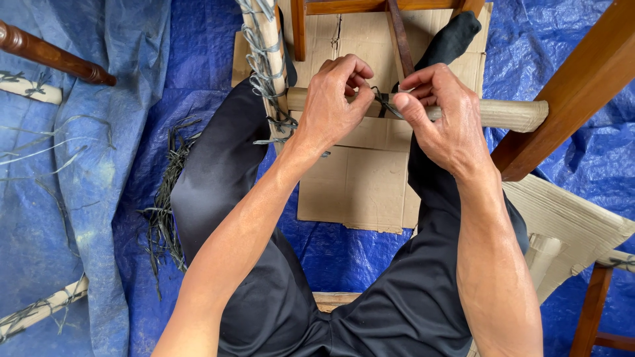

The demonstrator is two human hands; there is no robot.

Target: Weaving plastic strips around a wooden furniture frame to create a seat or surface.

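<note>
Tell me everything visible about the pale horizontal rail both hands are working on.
The pale rail is a round, beige bar that looks wrapped in cord or paper. It lies horizontally above the cardboard sheet, its right end beside a brown wooden leg. The left hand and right hand pinch a dark strand tied around its middle. Its left end meets a lashed upright pole.
</note>
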